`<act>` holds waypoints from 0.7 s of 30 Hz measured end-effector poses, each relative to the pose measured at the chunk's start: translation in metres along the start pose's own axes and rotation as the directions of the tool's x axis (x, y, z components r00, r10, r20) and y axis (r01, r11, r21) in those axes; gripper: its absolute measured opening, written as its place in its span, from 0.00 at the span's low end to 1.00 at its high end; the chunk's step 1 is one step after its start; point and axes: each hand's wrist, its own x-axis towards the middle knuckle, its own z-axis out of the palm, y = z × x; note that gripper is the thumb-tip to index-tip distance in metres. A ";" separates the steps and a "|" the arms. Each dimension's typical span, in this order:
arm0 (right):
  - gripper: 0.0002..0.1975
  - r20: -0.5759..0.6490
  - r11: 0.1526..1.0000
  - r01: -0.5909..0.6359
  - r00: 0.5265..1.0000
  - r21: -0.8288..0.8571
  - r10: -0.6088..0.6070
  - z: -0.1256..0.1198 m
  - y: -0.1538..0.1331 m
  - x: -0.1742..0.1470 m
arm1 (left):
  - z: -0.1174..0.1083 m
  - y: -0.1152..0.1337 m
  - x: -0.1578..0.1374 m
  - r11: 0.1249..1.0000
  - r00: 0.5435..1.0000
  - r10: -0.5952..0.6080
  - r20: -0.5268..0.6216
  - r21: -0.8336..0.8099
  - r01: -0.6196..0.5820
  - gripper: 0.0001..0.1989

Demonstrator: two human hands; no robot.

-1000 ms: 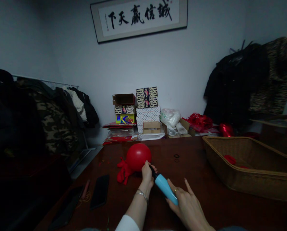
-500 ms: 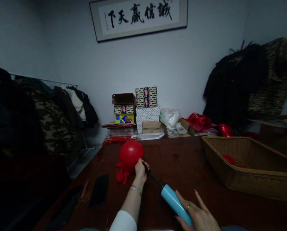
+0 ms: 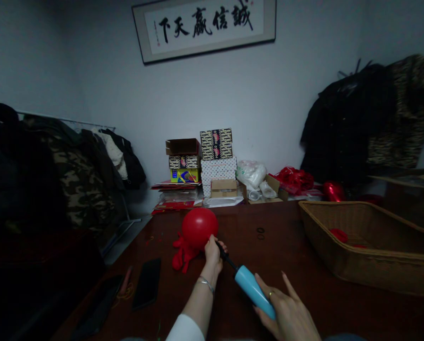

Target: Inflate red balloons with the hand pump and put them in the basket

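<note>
My left hand (image 3: 213, 251), its fingers closed, pinches the neck of a partly inflated red balloon (image 3: 199, 226) against the black nozzle end of a hand pump. The light-blue barrel of the pump (image 3: 252, 289) slants down to the right, and a short stretch of black rod shows between it and my left hand. My right hand (image 3: 286, 308) grips the barrel's lower end, with the index finger lifted away. Limp red balloons (image 3: 183, 255) lie in a small pile on the table, just left of the inflated one.
A wicker basket (image 3: 371, 265) with some red pieces inside stands at the right. Two dark phones (image 3: 147, 283) lie at the left beside yellow rubber bands (image 3: 123, 290). Dark rings (image 3: 260, 230) lie mid-table. Boxes (image 3: 216, 163) and bags (image 3: 251, 174) line the far edge.
The pump barrel has slid up toward my left hand, so less black rod shows. My left hand and the inflated balloon have shifted slightly right.
</note>
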 end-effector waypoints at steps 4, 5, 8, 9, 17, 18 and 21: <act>0.28 -0.019 1.000 -0.027 0.999 -0.002 0.026 0.000 -0.011 0.018 | 0.006 -0.007 -0.008 1.000 1.000 -0.019 -0.002 -0.003 0.019 0.09; 0.28 -0.026 0.999 -0.035 0.999 -0.007 0.034 0.001 -0.012 0.021 | 0.006 -0.008 -0.009 1.000 1.000 -0.022 -0.003 0.001 0.022 0.09; 0.28 -0.036 0.998 -0.052 0.998 -0.023 0.051 0.006 -0.014 0.028 | 0.006 -0.009 -0.011 0.999 1.000 -0.022 -0.007 0.026 0.022 0.09; 0.29 -0.037 0.998 -0.053 0.998 -0.024 0.052 0.008 -0.014 0.028 | 0.006 -0.009 -0.010 0.999 1.000 -0.021 -0.009 0.034 0.021 0.09; 0.29 -0.037 0.999 -0.031 0.999 0.024 0.032 0.008 -0.016 0.018 | 0.000 -0.006 0.000 1.000 1.000 -0.012 0.000 0.024 0.012 0.08; 0.29 -0.033 0.999 -0.024 0.999 0.027 0.025 0.007 -0.014 0.014 | 0.000 -0.005 0.001 1.000 1.000 -0.010 0.000 0.021 0.010 0.09; 0.31 -0.005 1.000 -0.001 1.000 0.017 0.001 0.007 -0.003 0.001 | -0.004 0.001 0.006 1.000 1.000 0.009 -0.013 0.024 -0.008 0.10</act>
